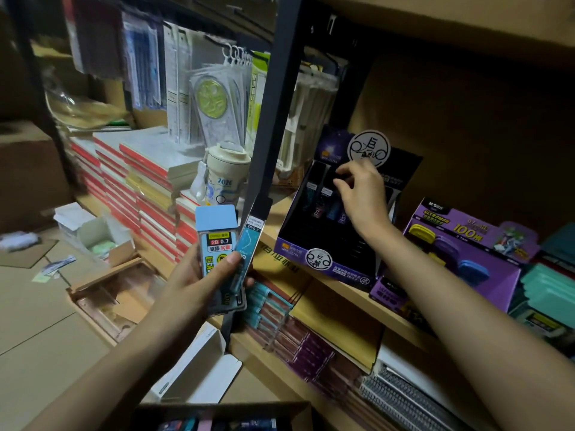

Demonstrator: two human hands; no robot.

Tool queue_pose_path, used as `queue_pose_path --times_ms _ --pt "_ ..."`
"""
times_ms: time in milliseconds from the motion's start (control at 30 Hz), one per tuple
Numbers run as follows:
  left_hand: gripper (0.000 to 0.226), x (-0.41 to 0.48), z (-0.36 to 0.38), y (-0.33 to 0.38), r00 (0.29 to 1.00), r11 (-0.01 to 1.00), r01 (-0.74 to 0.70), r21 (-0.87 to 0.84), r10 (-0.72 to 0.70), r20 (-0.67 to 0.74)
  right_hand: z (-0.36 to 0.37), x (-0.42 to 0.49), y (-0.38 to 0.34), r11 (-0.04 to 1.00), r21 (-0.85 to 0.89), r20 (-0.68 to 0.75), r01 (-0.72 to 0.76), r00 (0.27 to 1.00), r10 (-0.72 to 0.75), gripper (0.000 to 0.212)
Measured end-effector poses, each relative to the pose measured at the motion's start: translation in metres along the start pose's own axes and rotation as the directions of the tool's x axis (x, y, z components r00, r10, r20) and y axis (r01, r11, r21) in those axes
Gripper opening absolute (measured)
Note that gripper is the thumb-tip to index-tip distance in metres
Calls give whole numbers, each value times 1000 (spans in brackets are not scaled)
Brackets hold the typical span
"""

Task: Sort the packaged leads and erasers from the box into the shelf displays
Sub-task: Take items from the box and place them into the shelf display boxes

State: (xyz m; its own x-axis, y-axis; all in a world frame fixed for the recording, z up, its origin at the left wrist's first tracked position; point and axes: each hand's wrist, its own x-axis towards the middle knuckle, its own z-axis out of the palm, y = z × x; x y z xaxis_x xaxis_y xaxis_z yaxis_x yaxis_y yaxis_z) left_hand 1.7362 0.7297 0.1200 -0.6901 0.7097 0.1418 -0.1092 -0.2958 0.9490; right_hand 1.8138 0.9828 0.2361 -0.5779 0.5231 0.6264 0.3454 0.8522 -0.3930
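My left hand grips two lead packs: a wide one with a blue cap marked 2B 0.7 and a slim teal one, held upright in front of the shelf post. My right hand reaches into the dark purple lead display box on the shelf, fingers curled over the upright lead packs inside; whether it pinches one is hidden. The source box with several packs sits at the bottom edge.
A purple eraser display stands right of the lead display. A black shelf post rises between my hands. Red-edged notebooks and a cream cup sit left. Open cartons lie on the cardboard floor. Stacked packs fill the lower shelf.
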Motion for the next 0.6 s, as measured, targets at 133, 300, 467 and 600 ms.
queue_pose_path --times_ms 133,300,467,600 --pt "44 -3 5 5 1000 999 3 -42 -2 31 -10 1 -7 997 -74 51 5 999 -1 26" --pt "35 -16 17 18 996 992 50 -118 -41 76 -30 -35 -41 934 302 246 -192 962 118 14" --pt "39 -21 31 25 993 991 92 -101 -83 82 -33 -75 -78 670 530 605 -521 785 132 10" --pt "48 -23 38 24 996 993 74 -87 -70 49 -37 -76 -82 574 589 602 -569 783 159 12"
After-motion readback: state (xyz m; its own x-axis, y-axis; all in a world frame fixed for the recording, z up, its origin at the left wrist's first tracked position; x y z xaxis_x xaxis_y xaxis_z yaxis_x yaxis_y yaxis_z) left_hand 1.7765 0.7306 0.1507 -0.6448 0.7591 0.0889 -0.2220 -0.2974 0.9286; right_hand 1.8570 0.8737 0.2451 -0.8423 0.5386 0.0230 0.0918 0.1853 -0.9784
